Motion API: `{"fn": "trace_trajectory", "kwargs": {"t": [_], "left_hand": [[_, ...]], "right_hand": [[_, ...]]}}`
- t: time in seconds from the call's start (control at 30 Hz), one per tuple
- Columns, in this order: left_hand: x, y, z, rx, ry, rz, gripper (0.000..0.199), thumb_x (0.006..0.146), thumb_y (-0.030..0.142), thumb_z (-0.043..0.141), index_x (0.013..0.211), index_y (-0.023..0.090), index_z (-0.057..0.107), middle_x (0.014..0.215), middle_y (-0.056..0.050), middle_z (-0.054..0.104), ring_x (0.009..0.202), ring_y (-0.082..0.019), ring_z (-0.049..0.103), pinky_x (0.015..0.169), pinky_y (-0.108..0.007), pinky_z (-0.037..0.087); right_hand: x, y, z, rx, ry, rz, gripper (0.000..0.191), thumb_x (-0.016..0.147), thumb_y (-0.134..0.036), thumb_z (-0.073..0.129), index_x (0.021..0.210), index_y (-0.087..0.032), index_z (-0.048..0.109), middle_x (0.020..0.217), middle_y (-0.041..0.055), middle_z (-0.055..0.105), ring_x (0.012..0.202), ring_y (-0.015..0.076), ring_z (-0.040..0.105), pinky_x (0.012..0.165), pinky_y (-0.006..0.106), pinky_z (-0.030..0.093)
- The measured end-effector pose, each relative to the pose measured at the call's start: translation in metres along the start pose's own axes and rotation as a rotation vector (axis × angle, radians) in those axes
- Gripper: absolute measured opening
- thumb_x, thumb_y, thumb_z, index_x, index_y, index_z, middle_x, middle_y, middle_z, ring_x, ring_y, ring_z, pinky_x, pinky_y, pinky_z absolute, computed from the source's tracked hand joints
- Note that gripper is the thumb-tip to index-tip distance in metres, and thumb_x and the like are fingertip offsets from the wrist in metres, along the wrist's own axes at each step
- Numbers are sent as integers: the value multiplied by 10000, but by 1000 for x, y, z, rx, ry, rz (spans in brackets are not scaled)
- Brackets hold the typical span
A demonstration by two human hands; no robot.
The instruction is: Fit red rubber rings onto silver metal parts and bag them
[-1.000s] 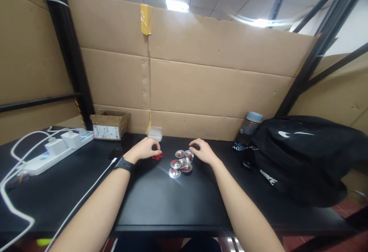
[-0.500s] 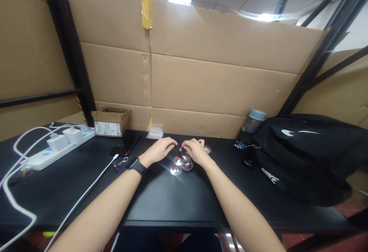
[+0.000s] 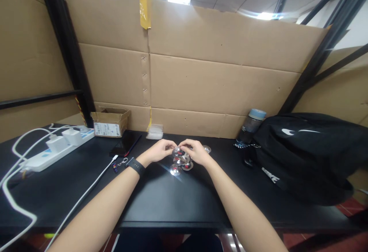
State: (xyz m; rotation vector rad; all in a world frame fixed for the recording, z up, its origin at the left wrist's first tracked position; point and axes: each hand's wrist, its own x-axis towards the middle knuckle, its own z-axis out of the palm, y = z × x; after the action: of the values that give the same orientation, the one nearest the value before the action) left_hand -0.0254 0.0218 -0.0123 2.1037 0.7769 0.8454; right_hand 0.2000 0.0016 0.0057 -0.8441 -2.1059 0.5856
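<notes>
My left hand (image 3: 160, 150) and my right hand (image 3: 194, 152) meet over the middle of the black table. Between their fingertips is a clear, shiny round disc with a red mark (image 3: 177, 152), and both hands pinch its upper edge. Just below lies a small heap of similar discs (image 3: 181, 161), overlapping one another. One disc (image 3: 175, 170) sits at the near left of the heap. Past my right fingers, another clear disc (image 3: 207, 149) lies on the table. A dark watch (image 3: 136, 166) is on my left wrist.
Left are a white power strip (image 3: 60, 148) with cables, an open cardboard box (image 3: 111, 122), a dark phone (image 3: 125, 144) and a keychain (image 3: 118, 163). A small clear packet (image 3: 155, 132) is by the cardboard wall. Right stand a bottle (image 3: 250, 127) and a black bag (image 3: 304, 156).
A disc has come up between my fingertips, above the heap. My right hand has shifted slightly left, and my left fingers have closed on the disc.
</notes>
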Motion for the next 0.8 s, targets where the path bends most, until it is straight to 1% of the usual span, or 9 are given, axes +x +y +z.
{"fn": "trace_trajectory", "kwargs": {"t": [0.13, 0.2, 0.27, 0.37, 0.43, 0.5, 0.57, 0.63, 0.8], "left_hand": [[0, -7, -17, 159, 145, -38, 271, 900, 403, 613, 909, 163, 739, 885, -61, 763, 786, -188, 686, 724, -265, 505], [-3, -11, -31, 311, 252, -55, 270, 907, 401, 600, 895, 175, 747, 884, -57, 769, 781, -193, 692, 725, -270, 500], [-8, -15, -46, 462, 323, -69, 251, 905, 383, 595, 896, 192, 759, 881, -46, 776, 777, -195, 696, 733, -272, 491], [-15, -22, -62, 578, 280, -90, 223, 888, 352, 601, 911, 219, 779, 886, -30, 786, 795, -197, 707, 745, -263, 487], [-18, -27, -67, 595, 218, -105, 207, 867, 337, 616, 907, 231, 789, 898, -23, 791, 815, -196, 715, 749, -252, 486], [-19, -31, -68, 592, 159, -118, 197, 850, 328, 623, 886, 232, 792, 877, -19, 791, 797, -189, 717, 729, -239, 481], [-19, -34, -66, 580, 105, -126, 195, 841, 321, 621, 864, 231, 793, 838, -17, 789, 759, -180, 715, 702, -230, 475], [-18, -37, -65, 567, 69, -129, 196, 832, 315, 620, 851, 232, 796, 804, -18, 785, 724, -178, 710, 686, -231, 471], [-19, -43, -65, 526, 64, -137, 197, 818, 335, 624, 815, 246, 800, 774, -18, 781, 692, -187, 700, 676, -244, 467]], "right_hand": [[1, 1, -1, 141, -43, 61, 213, 951, -307, 570, 1003, -183, 735, 981, 58, 753, 850, 195, 683, 775, 301, 508], [2, 8, -7, 115, 16, 68, 217, 948, -307, 562, 990, -182, 734, 989, 61, 752, 868, 197, 687, 791, 299, 510], [3, 19, -19, 7, 113, 94, 216, 947, -283, 540, 985, -187, 730, 996, 63, 752, 914, 201, 686, 830, 301, 501], [-2, 45, -44, -276, 220, 230, 271, 951, -192, 455, 1028, -190, 714, 1071, 72, 742, 1008, 195, 669, 909, 299, 464], [-10, 65, -61, -428, 176, 408, 301, 943, -162, 440, 1124, -198, 678, 1073, 67, 735, 975, 176, 668, 879, 273, 460], [-20, 83, -72, -463, 169, 495, 303, 922, -140, 456, 1142, -175, 661, 981, 78, 739, 872, 177, 671, 810, 269, 464], [-28, 98, -77, -494, 172, 555, 296, 902, -121, 464, 1116, -170, 663, 919, 78, 735, 814, 177, 664, 770, 268, 457], [-33, 108, -78, -524, 178, 591, 281, 886, -108, 475, 1075, -169, 673, 938, 91, 730, 830, 184, 660, 767, 272, 449], [-35, 116, -73, -575, 178, 604, 261, 883, -117, 506, 1072, -176, 677, 955, 94, 712, 866, 196, 647, 777, 284, 442]]}}
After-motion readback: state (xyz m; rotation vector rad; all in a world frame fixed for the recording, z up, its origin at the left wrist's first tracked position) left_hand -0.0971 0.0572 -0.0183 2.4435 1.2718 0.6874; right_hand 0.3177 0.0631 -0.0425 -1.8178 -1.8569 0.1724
